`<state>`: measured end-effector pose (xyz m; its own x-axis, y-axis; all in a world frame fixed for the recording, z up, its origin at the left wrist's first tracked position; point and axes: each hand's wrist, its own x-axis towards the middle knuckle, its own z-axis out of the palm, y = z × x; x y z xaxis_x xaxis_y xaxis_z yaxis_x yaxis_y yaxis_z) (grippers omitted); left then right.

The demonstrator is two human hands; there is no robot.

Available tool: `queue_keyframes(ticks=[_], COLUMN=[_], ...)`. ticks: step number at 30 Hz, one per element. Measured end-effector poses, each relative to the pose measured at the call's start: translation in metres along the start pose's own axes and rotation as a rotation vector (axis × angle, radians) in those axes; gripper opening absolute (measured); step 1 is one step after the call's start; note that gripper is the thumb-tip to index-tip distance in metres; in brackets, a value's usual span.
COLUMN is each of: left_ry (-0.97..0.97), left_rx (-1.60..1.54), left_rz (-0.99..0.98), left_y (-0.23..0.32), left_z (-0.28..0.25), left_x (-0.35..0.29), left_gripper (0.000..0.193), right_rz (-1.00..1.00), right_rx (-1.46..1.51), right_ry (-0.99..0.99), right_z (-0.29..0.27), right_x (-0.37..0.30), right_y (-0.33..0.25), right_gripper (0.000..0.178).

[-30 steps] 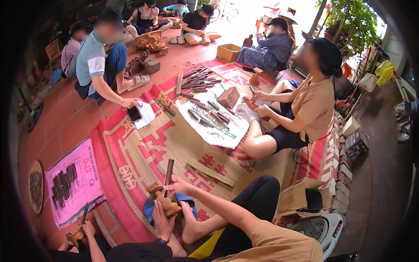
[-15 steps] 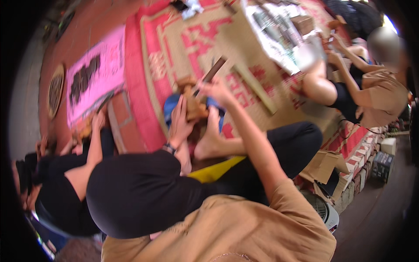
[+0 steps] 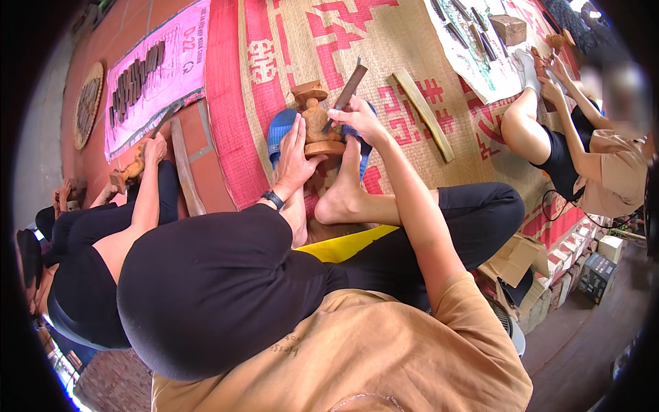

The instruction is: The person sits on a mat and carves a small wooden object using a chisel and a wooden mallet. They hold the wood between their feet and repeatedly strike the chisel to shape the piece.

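A carved wooden figurine (image 3: 314, 121) with a round base stands between my bare feet. My left hand (image 3: 294, 163) grips it, fingers stretched up along its left side and thumb near the base. In my right hand (image 3: 360, 121) is a carving chisel (image 3: 351, 86) with a dark brown shaft, slanting down to the left. Its lower end meets the figurine's right side; the tip itself is too small to make out. Blue slippers (image 3: 281, 129) show behind the figurine, and my right foot (image 3: 340, 193) rests close against the base.
A wooden stick (image 3: 424, 115) lies on the red and tan mat (image 3: 384, 41). Left are a co-worker holding a carving (image 3: 132, 167), a long wooden mallet (image 3: 185, 165) and a pink sheet (image 3: 185, 55) with several tools. Another person sits right, near a white sheet (image 3: 491, 86) of tools.
The view has shifted and sharpened. The figurine now stands more upright in view, and my right hand has brought the chisel to its right side. My left hand still holds it.
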<state>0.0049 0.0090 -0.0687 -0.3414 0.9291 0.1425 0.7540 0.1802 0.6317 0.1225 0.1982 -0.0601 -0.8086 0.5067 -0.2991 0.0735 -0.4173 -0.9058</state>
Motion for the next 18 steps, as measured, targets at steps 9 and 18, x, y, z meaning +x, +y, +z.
queue_keyframes(ticks=[9,18], left_ry=[0.004,-0.001], left_rx=[0.006,-0.004], left_rz=[0.007,0.008], left_y=[-0.0043,-0.0049], left_z=[0.0032,0.0028], left_x=[0.0000,-0.0002], left_gripper=[0.113,0.113], right_rz=[0.023,0.072], right_rx=[-0.159,-0.144], right_ry=[-0.068,-0.095], right_z=[0.0032,0.0036], right_x=[-0.0021,0.0015], right_y=[-0.0053,-0.0041], right_gripper=[0.022,0.023])
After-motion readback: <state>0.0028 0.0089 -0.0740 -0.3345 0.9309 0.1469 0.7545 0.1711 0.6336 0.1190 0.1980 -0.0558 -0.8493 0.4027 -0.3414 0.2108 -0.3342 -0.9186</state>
